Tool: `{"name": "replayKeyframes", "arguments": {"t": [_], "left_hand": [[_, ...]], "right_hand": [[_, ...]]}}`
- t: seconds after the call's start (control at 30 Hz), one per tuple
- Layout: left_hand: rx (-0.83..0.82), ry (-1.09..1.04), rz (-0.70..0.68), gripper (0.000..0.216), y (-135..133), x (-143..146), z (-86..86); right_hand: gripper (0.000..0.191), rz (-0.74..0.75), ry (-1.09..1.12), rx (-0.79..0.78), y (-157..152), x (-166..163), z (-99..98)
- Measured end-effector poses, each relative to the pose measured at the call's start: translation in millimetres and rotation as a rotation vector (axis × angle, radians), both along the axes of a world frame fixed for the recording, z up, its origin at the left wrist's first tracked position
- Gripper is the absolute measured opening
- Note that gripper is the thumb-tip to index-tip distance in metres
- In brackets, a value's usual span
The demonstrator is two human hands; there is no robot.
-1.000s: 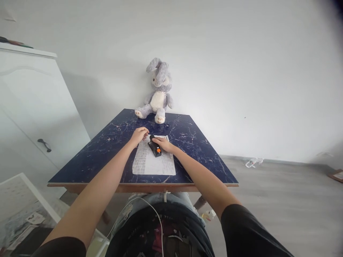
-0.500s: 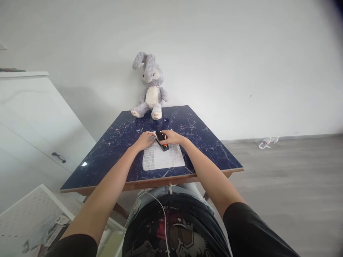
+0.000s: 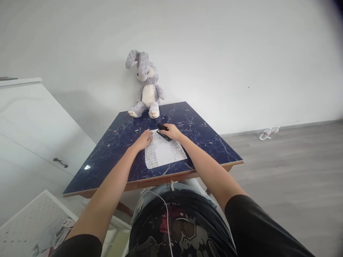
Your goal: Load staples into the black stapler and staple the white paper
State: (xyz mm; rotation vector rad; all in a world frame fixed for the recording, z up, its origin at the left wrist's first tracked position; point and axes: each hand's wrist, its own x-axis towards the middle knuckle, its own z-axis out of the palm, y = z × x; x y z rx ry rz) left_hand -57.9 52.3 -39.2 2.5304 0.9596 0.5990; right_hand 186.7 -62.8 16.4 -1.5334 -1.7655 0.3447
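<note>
A black stapler (image 3: 165,136) lies over the upper part of a printed white sheet of paper (image 3: 163,154), its arm tilted up from its base. My right hand (image 3: 173,132) is closed around the stapler from the right side. At the sheet's upper left, my left hand (image 3: 145,139) rests with its fingers stretched out on the paper's edge and the table, apart from the stapler. Part of the stapler is hidden behind my right fingers.
A grey plush rabbit (image 3: 147,85) sits at the back of the blue marbled table (image 3: 107,160), against the wall. To the left stand a white cabinet (image 3: 34,135) and a white perforated rack (image 3: 32,217). A clear plastic item (image 3: 266,134) lies on the floor at right.
My right hand has turned the stapler and shifted it slightly away from my left hand. My left hand no longer touches the stapler. The whole view has tilted a little.
</note>
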Motion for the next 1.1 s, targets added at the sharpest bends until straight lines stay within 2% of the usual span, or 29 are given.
{"name": "replayKeyframes", "arguments": {"t": [0.17,0.27,0.37,0.5,0.57,0.67,0.77,0.97,1.03,1.1], "left_hand": [[-0.097,-0.049,-0.002,0.040,0.7,0.6,-3.1],[-0.134,-0.189,0.041,0.033,-1.0,1.4,1.4],[-0.201,-0.397,0.140,0.024,-0.8,0.6,8.6],[-0.249,-0.569,0.226,0.030,-0.5,-1.4,16.9],[-0.275,-0.706,0.215,0.035,-2.2,-1.0,19.5],[-0.414,-0.886,0.175,0.035,-6.5,2.4,21.6],[-0.542,-0.865,0.171,0.037,-10.5,7.1,21.9],[-0.571,-0.794,0.148,0.040,-13.3,8.8,20.9],[-0.585,-0.791,0.140,0.037,-13.6,7.9,21.2],[-0.594,-0.791,0.121,0.034,-14.3,7.6,21.8]], "right_hand": [[0.034,0.091,0.000,-0.084,0.5,0.1,-3.8],[0.045,0.249,0.163,-0.191,-0.9,14.2,-2.7],[0.061,0.416,0.353,-0.298,-3.3,30.5,-3.5],[0.071,0.556,0.447,-0.311,-5.4,43.2,-9.2],[0.073,0.562,0.477,-0.300,-6.0,45.0,-11.7],[0.074,0.548,0.498,-0.314,-7.5,44.3,-12.0],[0.073,0.532,0.476,-0.329,-10.2,42.1,-8.8],[0.071,0.466,0.421,-0.306,-10.1,36.1,-4.2],[0.067,0.412,0.309,-0.259,-6.0,29.7,-5.3],[0.061,0.323,0.133,-0.144,-1.3,20.4,-7.9]]}}
